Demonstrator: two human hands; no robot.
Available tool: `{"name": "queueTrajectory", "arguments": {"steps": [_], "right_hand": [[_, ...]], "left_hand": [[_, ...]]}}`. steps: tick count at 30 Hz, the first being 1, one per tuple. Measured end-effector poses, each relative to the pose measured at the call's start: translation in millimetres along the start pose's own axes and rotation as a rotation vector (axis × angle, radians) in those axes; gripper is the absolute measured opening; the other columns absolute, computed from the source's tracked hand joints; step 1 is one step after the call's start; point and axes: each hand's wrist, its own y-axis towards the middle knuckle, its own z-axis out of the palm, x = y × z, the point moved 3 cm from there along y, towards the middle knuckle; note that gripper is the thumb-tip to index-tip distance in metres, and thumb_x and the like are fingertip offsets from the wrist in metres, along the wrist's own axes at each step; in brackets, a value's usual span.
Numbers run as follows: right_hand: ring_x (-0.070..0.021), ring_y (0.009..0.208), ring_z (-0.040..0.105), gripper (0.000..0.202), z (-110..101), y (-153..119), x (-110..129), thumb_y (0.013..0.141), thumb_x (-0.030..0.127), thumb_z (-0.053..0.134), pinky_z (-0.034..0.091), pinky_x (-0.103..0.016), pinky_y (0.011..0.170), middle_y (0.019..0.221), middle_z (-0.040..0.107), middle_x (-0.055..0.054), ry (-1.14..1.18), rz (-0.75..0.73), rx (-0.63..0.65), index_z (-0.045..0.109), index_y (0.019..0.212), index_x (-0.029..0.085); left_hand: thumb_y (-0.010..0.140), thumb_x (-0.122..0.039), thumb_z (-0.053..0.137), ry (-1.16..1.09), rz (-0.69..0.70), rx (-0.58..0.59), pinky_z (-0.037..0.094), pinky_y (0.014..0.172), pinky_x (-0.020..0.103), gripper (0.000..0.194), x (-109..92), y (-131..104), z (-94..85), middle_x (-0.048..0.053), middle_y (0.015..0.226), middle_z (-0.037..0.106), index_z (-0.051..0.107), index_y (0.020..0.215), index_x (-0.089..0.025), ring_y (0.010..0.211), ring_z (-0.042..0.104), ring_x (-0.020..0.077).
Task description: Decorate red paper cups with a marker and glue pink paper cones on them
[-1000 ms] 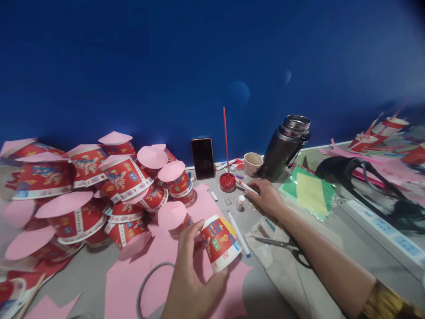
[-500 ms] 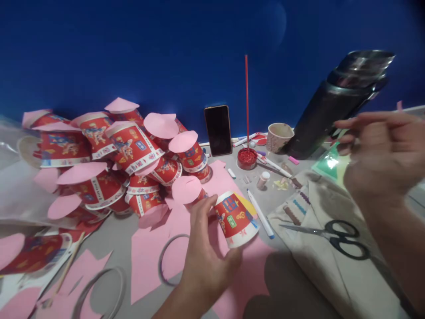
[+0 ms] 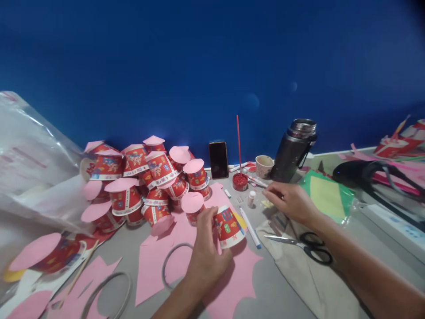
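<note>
My left hand (image 3: 209, 252) is wrapped round a red patterned paper cup (image 3: 228, 226), tilted above a cut pink sheet (image 3: 149, 270). My right hand (image 3: 288, 199) is closed, fingertips together near yellow scraps (image 3: 266, 203) and the end of a white marker; what it pinches, if anything, is too small to name. A white-and-blue marker (image 3: 250, 228) lies right of the cup. Black-handled scissors (image 3: 302, 246) rest on a beige cloth (image 3: 295, 279) below my right forearm.
Red cups with pink paper tops (image 3: 124, 197) are piled at the left beside a plastic bag (image 3: 36, 164). Behind stand a phone (image 3: 218, 160), a red jar (image 3: 239, 181) with a red stick, a pale cup (image 3: 264, 167) and a black flask (image 3: 290, 153).
My right hand has moved left and down from beside the flask to the yellow scraps. The view has shifted, showing more of the right side. My left hand still holds the cup.
</note>
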Motion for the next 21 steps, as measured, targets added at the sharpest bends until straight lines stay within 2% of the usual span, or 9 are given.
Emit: {"name": "queueTrajectory", "arguments": {"steps": [3, 5, 10, 16, 19, 21], "right_hand": [[-0.0228, 0.080, 0.071, 0.020, -1, 11, -23, 0.095, 0.032, 0.061, 0.045, -0.030, 0.068, 0.093, 0.079, -0.008, -0.195, 0.138, 0.040, 0.076, 0.098, 0.020], [-0.0242, 0.080, 0.071, 0.018, 2, 17, -31, 0.093, 0.031, 0.066, 0.045, -0.030, 0.068, 0.095, 0.079, -0.010, -0.231, 0.157, 0.055, 0.077, 0.099, 0.019], [-0.0280, 0.103, 0.071, 0.036, 29, 19, -32, 0.097, 0.036, 0.067, 0.048, -0.030, 0.076, 0.123, 0.072, -0.013, -0.278, 0.144, 0.073, 0.072, 0.129, 0.021], [-0.0242, 0.101, 0.069, 0.018, 54, 19, -43, 0.101, 0.027, 0.063, 0.046, -0.028, 0.077, 0.113, 0.071, -0.010, -0.319, 0.160, 0.134, 0.076, 0.112, 0.021], [-0.0238, 0.099, 0.070, 0.026, 58, 21, -50, 0.100, 0.029, 0.065, 0.046, -0.029, 0.076, 0.116, 0.070, -0.011, -0.334, 0.194, 0.145, 0.071, 0.123, 0.019], [-0.0237, 0.096, 0.070, 0.026, 59, 23, -53, 0.100, 0.031, 0.067, 0.045, -0.029, 0.074, 0.116, 0.069, -0.012, -0.349, 0.221, 0.154, 0.072, 0.122, 0.019]], "left_hand": [[0.068, -0.007, 0.065, -0.041, -0.006, -0.017, 0.046, 0.120, 0.058, 0.079, -1, 1, 1.2, 0.014, 0.146, 0.051, 0.046, 0.144, -0.021, 0.141, 0.053, 0.0350], [0.069, -0.008, 0.065, -0.068, -0.015, -0.024, 0.048, 0.118, 0.056, 0.078, -1, 2, 1.7, 0.014, 0.147, 0.051, 0.046, 0.144, -0.022, 0.139, 0.055, 0.0337], [0.073, -0.010, 0.065, -0.085, -0.018, -0.028, 0.052, 0.114, 0.052, 0.076, -1, 2, 2.8, 0.014, 0.149, 0.049, 0.045, 0.145, -0.023, 0.138, 0.057, 0.0317], [0.074, -0.012, 0.067, -0.076, -0.025, -0.060, 0.058, 0.108, 0.050, 0.072, -2, 4, 0.1, 0.014, 0.144, 0.052, 0.046, 0.142, -0.024, 0.133, 0.061, 0.0325], [0.075, -0.013, 0.069, -0.090, -0.059, -0.050, 0.059, 0.108, 0.048, 0.073, -3, 4, -1.1, 0.014, 0.144, 0.053, 0.045, 0.143, -0.024, 0.132, 0.063, 0.0322], [0.076, -0.014, 0.071, -0.098, -0.094, -0.036, 0.058, 0.109, 0.048, 0.074, 0, 3, -1.2, 0.014, 0.146, 0.052, 0.044, 0.145, -0.024, 0.133, 0.062, 0.0326]]}}
